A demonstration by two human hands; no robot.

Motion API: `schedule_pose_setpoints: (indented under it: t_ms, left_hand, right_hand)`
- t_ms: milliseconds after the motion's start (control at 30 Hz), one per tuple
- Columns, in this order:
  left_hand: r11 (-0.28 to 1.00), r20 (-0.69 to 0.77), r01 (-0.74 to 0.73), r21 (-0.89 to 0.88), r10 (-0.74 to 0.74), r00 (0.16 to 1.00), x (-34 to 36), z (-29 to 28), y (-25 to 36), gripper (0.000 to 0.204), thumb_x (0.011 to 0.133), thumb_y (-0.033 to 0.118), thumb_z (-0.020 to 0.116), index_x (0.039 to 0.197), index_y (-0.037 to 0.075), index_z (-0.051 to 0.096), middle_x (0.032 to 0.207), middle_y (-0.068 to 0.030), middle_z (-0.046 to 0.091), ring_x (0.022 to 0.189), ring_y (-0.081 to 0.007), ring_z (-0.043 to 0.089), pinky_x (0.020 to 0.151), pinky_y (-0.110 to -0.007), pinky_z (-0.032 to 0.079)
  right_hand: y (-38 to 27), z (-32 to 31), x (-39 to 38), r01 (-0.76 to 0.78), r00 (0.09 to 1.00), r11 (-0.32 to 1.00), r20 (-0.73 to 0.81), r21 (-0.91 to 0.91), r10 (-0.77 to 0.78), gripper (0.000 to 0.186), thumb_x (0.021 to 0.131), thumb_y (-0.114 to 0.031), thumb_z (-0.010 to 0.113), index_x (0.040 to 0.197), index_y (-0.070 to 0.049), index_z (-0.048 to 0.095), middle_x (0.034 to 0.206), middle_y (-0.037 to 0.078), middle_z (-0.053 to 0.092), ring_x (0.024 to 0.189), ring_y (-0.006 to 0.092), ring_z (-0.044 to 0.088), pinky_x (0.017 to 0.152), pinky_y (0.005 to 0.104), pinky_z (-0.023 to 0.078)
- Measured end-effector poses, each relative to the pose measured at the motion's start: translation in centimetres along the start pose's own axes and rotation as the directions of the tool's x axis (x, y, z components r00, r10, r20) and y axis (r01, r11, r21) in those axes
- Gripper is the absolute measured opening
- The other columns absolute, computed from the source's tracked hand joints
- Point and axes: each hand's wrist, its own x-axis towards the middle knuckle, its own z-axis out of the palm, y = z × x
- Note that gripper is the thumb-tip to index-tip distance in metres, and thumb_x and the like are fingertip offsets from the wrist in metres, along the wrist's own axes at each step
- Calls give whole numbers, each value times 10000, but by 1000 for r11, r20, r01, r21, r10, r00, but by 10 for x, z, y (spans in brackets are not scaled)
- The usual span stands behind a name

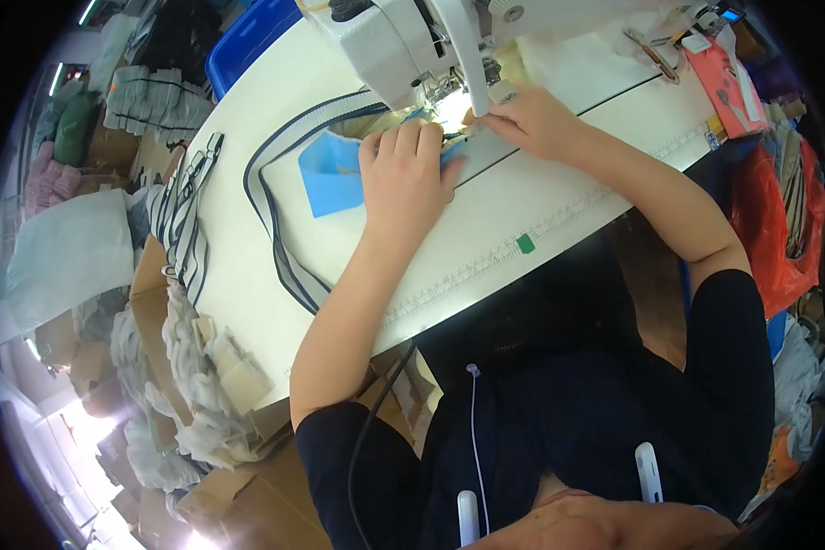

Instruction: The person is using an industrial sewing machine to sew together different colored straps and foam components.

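A white sewing machine (pixel 390 46) stands at the far side of the table, its lamp shining on the needle area. Just left of the needle, my left hand (pixel 403 170) grips a light-blue fabric piece (pixel 325 179), fingers bent over its top edge. On the needle's right, the fingertips of my right hand (pixel 536 124) are pinched together close to the presser foot; what they hold is too small to tell. A striped webbing strap (pixel 264 197) loops over the tabletop to the left and runs up toward the needle.
More striped straps (pixel 191 215) hang over the table's left edge. A printed ruler strip lines the near edge of the white table (pixel 467 238), with a green patch (pixel 525 244) on it. Thread snips (pixel 651 53) lie at the right, near a red bag (pixel 775 229). Cardboard boxes (pixel 257 504) stand below left.
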Motion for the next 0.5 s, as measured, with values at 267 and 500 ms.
schedule_pose_setpoints:
  t_ms: [267,500]
  left_hand:
    - [995,5,-92,-42,93,996,4,-7,-23,221,735,20,587,926,121,635,950,0,641,920,-206,615,826,-370,441]
    - [977,17,-204,-59,205,979,-4,-4,-12,250,721,-22,564,945,68,628,1124,-39,631,1090,-248,588,906,-395,452]
  right_hand:
    - [16,2,2,210,969,978,-130,-18,-211,222,887,-128,578,1077,-142,692,950,63,643,875,263,576,785,371,460]
    - [10,-1,0,472,867,811,16,-346,-498,170,776,-75,605,921,-131,675,911,-16,618,867,183,585,779,336,463]
